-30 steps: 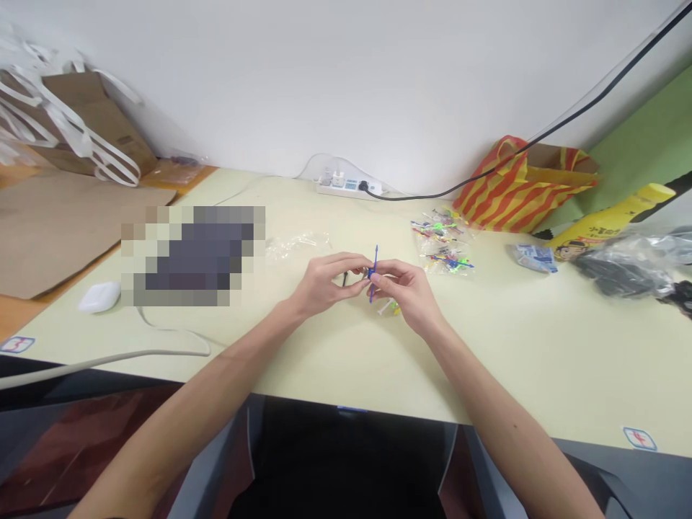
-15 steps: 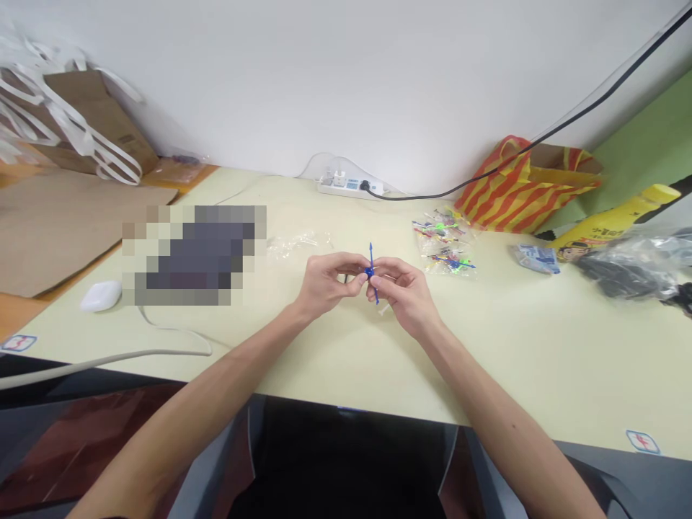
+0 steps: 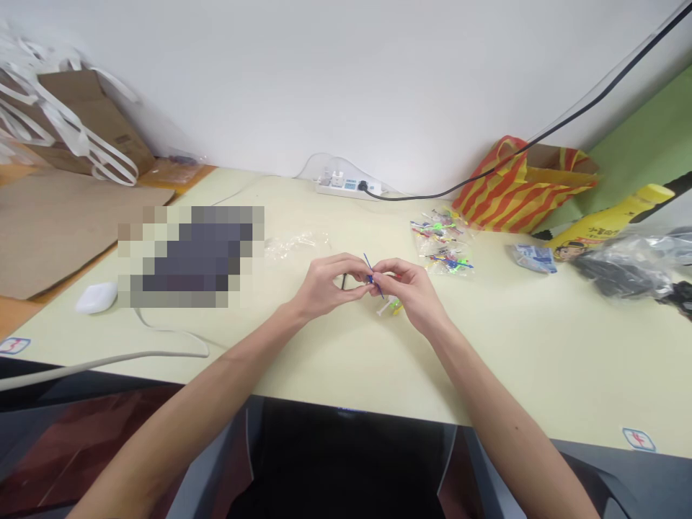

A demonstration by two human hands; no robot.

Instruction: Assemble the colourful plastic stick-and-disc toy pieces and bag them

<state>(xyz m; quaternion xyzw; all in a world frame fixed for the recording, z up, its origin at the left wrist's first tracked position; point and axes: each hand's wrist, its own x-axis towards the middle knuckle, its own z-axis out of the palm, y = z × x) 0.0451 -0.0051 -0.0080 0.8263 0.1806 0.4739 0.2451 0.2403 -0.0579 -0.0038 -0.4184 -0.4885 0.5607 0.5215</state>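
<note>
A small blue plastic piece (image 3: 370, 277) with a thin shaft is pinched between my two hands above the table. The fingertips of my left hand (image 3: 328, 287) close on it from the left. My right hand (image 3: 409, 294) grips it from the other side with thumb and fingers; much of its middle is hidden by them. Beneath my right hand lie small white, green and yellow plastic parts (image 3: 387, 307), partly covered. Through the gap in my left hand a thin black part (image 3: 344, 282) shows on the table.
Bags of coloured plastic parts (image 3: 442, 241) lie behind my right hand, near a striped bag (image 3: 489, 191). Clear plastic wrapping (image 3: 297, 245) lies behind my left. A power strip (image 3: 346, 187) sits by the wall; a yellow bottle (image 3: 610, 220) is at right, a white case (image 3: 96, 297) at left.
The blue piece has turned in my fingers: its upright shaft now leans to the left at the top. More of the coloured parts below my right hand show.
</note>
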